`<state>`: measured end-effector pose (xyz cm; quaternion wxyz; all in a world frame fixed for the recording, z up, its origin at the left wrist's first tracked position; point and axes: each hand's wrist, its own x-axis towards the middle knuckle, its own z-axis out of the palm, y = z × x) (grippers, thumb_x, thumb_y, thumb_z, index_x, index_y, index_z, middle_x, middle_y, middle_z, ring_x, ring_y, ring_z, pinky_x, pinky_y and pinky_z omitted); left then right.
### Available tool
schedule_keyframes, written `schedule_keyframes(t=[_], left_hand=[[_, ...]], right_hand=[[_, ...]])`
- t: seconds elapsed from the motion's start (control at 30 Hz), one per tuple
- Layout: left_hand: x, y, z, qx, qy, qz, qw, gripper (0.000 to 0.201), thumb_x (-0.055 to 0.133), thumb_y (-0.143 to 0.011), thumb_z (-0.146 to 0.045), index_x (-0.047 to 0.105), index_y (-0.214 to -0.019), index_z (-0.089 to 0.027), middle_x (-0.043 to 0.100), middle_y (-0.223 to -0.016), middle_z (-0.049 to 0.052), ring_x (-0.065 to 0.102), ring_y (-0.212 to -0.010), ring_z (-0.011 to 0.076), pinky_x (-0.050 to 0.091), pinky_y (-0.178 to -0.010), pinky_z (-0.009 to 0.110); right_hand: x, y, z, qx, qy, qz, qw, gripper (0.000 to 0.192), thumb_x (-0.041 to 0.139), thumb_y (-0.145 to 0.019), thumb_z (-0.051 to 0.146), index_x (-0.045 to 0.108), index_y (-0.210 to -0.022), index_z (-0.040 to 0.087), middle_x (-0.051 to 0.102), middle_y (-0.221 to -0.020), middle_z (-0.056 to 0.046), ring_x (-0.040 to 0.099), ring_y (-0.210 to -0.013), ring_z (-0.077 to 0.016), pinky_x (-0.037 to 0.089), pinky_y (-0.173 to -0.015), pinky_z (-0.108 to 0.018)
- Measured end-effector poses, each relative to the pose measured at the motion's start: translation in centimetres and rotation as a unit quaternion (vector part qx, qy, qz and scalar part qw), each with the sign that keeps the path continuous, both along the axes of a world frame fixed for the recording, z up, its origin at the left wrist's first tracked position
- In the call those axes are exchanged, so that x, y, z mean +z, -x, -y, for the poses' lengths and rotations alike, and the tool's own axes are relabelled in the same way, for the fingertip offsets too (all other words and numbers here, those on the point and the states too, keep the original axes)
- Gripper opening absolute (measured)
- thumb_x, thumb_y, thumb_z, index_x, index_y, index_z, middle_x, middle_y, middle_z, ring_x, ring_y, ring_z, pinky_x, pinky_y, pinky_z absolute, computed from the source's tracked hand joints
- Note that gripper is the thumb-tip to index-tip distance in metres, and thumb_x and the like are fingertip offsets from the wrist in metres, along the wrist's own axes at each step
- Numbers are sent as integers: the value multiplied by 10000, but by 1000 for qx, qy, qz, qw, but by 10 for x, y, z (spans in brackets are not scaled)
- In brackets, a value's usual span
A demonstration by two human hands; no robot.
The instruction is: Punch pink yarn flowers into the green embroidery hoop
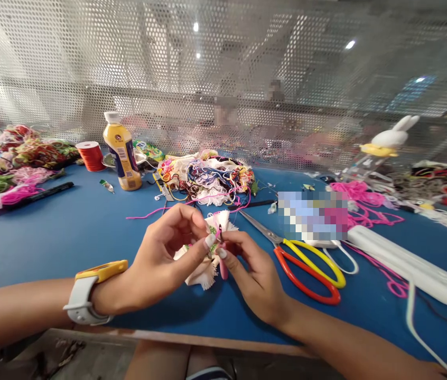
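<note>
Fingers of the left hand (pixel 164 253) pinch a small frayed white cloth (pixel 207 258), thumb and forefinger closed on its top edge just above the blue table (pixel 68 232). Opposite, the right hand (pixel 253 274) pinches a pink tool (pixel 222 264) upright against the same cloth, so the fingertips of both hands nearly touch. A white watch (pixel 84 295) with a yellow face sits on the left wrist.

Just right of the hands lie scissors (pixel 306 264) with one yellow and one red handle, blades pointing up-left. Behind the cloth is a thread pile (pixel 207 179) of many colours, with a yellow bottle (pixel 122 153) and a red spool (pixel 91 155) to its left. More yarn (pixel 5 169) is heaped at the far left edge, and pink cord (pixel 362 200) trails on the right beside a long white case (pixel 406 266).

A perforated metal screen (pixel 223 74) walls off the back of the table; ceiling lights glow through it.

The cloth is white with ragged fringe, showing touches of green and pink stitching near the pinch.
</note>
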<state>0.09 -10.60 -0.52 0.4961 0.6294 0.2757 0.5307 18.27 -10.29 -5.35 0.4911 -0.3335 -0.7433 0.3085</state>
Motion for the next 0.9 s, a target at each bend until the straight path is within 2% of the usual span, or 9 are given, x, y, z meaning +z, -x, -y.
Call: schedule_keyframes(t=[0.2,0.4,0.9], left_hand=[[-2,-1,-3,-6,-7,4,1000,165,671,-872,-208,511,-897,-178,569,-766,-19,551,-676,61,488,-619,159],[-2,0,-4,-5,-4,0,1000,169,678,-865,-215,515,-892,-177,580,-759,-9,557,-665,71,489,-606,169],[0,-1,-4,-9,5,2,1000,178,683,-860,-223,512,-869,-172,559,-755,-11,548,-666,76,481,-609,179]], right_hand=[[0,1,-1,-5,-5,10,1000,141,498,-981,247,563,-1103,219,658,-944,-40,602,-766,-130,488,-700,-280],[2,0,1,-15,-14,20,1000,139,507,-974,255,566,-1092,211,656,-884,-41,622,-782,-154,499,-674,-287],[3,0,2,-21,-43,35,998,136,513,-970,221,571,-1092,218,666,-922,-44,625,-769,-145,504,-660,-278]])
